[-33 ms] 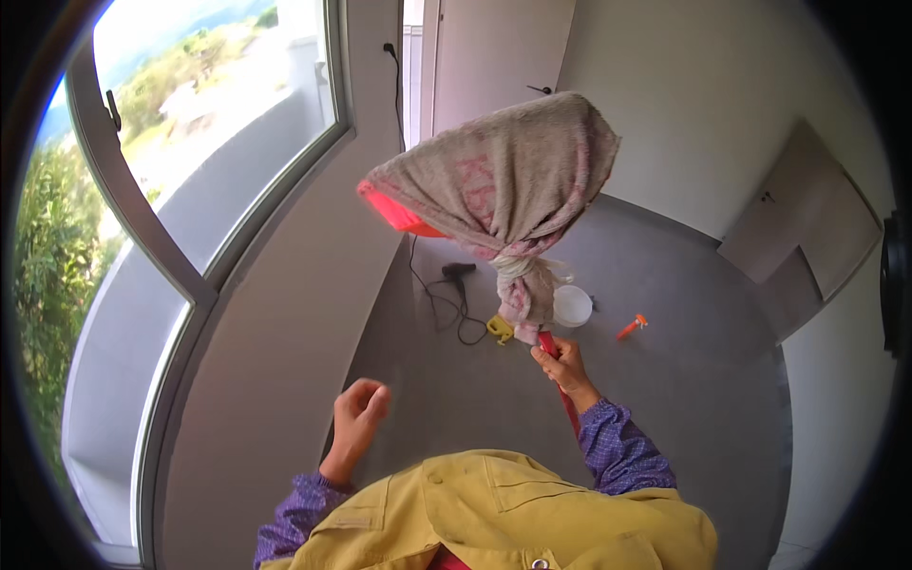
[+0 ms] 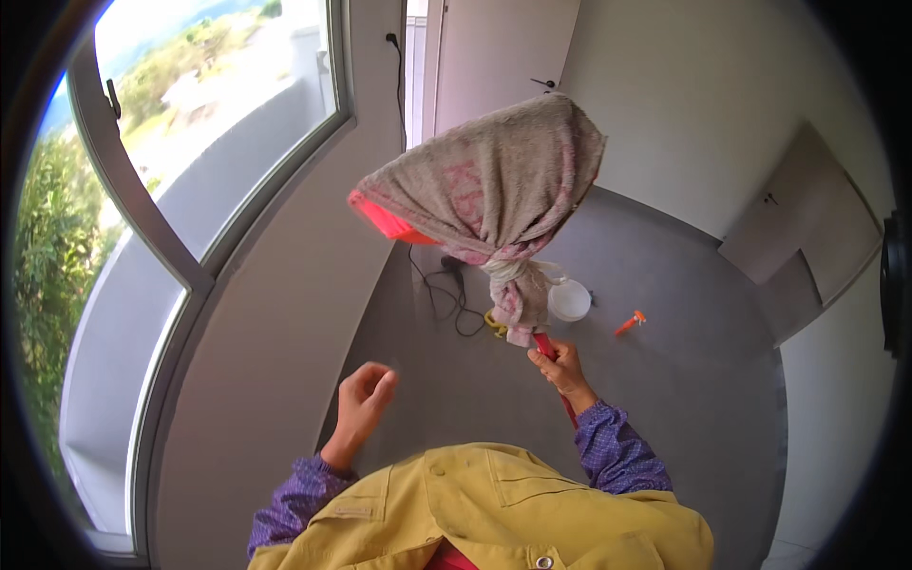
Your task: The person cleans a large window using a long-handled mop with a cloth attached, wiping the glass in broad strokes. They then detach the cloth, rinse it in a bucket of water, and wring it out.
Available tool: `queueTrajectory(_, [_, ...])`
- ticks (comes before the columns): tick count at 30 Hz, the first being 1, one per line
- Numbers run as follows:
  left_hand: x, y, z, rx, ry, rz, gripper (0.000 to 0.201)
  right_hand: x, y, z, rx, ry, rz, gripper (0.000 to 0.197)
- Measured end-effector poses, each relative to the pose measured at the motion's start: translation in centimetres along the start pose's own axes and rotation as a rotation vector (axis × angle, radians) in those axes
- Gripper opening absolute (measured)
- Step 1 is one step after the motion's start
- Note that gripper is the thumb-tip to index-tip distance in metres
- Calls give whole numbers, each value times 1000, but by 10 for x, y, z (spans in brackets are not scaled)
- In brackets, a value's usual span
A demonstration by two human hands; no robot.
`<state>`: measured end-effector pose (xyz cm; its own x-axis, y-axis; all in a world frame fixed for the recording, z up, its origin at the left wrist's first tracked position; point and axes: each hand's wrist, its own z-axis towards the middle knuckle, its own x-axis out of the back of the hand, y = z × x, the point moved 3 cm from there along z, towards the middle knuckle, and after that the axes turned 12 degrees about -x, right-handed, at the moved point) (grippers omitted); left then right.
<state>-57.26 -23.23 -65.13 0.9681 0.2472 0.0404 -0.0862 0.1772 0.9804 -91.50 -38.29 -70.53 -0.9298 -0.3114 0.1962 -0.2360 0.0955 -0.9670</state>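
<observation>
A broom is raised in front of me, its wide head covered by a greyish-pink towel (image 2: 494, 180). A red-orange edge of the head (image 2: 385, 218) shows below the towel on the left. White string or strips (image 2: 521, 271) bind the bunched towel at the neck. My right hand (image 2: 562, 368) is wrapped round the red handle (image 2: 543, 346) just below the towel's end. Off to the left, near the wall under the window, my left hand (image 2: 366, 394) hangs in the air with curled fingers and nothing visible in it.
On the grey floor lie a black hair dryer-like tool (image 2: 453, 271) with its cable, a yellow object (image 2: 496, 323) partly behind the towel, a white bucket (image 2: 570, 300) and an orange-handled tool (image 2: 631, 323). A window (image 2: 204, 275) runs along the left. A pale door (image 2: 503, 57) stands ahead.
The towel-covered head has shifted slightly left and now hides more of the black tool and the yellow object. My left hand has risen a little; my right hand keeps its grip.
</observation>
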Motion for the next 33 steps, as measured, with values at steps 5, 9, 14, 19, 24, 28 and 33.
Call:
queueTrajectory(5, [-105,-7,12,-91,-63,-12,37,6,60,-48,-88,-152,-86,40])
queueTrajectory(9, [-122,-11,38,110,-226,-214,47,-30,78,-58,-271,-240,-98,43])
queueTrajectory(14, [-124,-21,56,144,-293,-513,50,-65,95,-55,-206,-151,-203,35])
queueTrajectory(19, [-132,-40,47,205,-271,-544,48,-78,131,-42,-33,50,-459,27])
queueTrajectory(24, [-116,-88,37,277,-353,-553,41,-93,152,-21,80,171,-579,41])
queueTrajectory(28, [-113,-98,35,304,-355,-613,42,-56,152,-16,130,117,-751,41])
queueTrajectory(33, [-94,-93,40,186,-323,-546,45,-60,98,-26,626,313,-882,36])
